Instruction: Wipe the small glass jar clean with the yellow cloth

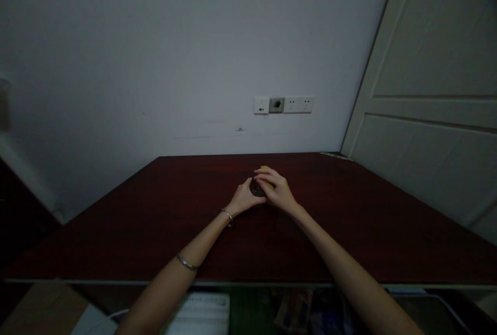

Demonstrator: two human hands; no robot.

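The left hand [244, 199] has its grip pinched on a small dark round piece [256, 188]. The right hand [278, 193] is curled, grip clenched, over a small yellow object [269, 184] pressed against that piece. Both things sit between the fingertips, low over the dark red wooden bench [349, 231], towards its far edge. In this dim light I'd rest both wrists on the wood and work with the fingertips only, keeping the pieces close together. A thin metal bracelet [228, 215] circles the left wrist. A white socket strip [283, 104] sits on the wall behind.
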